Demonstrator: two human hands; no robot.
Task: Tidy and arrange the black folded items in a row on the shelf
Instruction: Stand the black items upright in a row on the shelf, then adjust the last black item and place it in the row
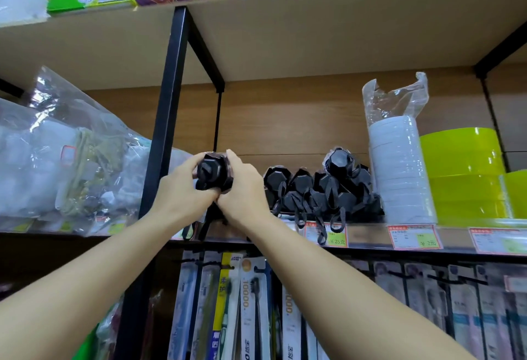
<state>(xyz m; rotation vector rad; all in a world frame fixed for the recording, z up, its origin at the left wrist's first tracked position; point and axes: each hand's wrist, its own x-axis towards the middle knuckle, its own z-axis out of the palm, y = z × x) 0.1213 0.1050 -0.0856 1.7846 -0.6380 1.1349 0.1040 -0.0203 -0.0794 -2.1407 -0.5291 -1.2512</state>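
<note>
Shelving [285, 143] of wood on a black frame fills the view, and both hands meet in front of its middle level. To the right of the grip lies a heap of black folded items [319, 191], stacked rather than in a row, one perched on top and their straps dangling over the shelf edge. Further right stand a bagged stack of white discs [399, 171] and lime-green rolls [464, 171]; to the left, clear bags [57, 154] of pale goods.

The left hand [182, 191] and right hand [242, 188] are wrapped tightly around one black folded item [214, 173], fingers curled over its sides, a strap trailing below the wrists.

Setting this one down beside the heap could, I judge, nudge the topmost piece off, since it sits loosely. A hanging strap might also snag on the shelf edge or price tags.

One tag [326, 235] below the heap reads "¥25元"; another [415, 238] further right reads "¥2元". Toothbrush packs [251, 302] beneath the grip show "10000".
</note>
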